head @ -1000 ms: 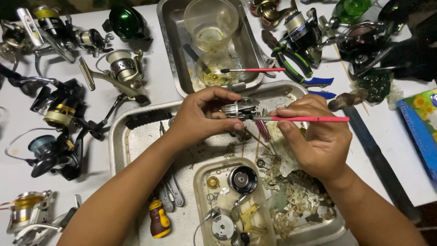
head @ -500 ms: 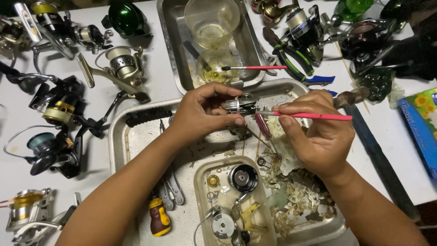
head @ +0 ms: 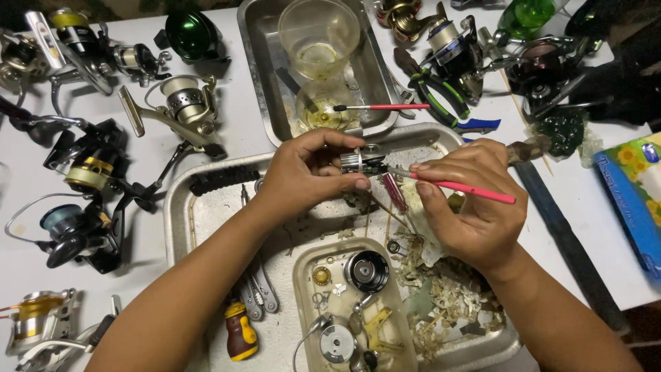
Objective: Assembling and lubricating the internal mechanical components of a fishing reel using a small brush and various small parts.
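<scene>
My left hand [head: 306, 172] has fingers curled shut on a small metal reel part [head: 361, 161], held over the steel tray [head: 180, 207]. Right hand [head: 468, 200] pinches the pink-handled brush [head: 454, 184] closed. Brush axis runs nearly level, tip pointing left at the part, handle trailing right and slightly down.

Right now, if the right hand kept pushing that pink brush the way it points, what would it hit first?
The small metal reel part pinched in the left hand. The pink brush in the right hand seems to touch it already, though depth is unclear.
</scene>
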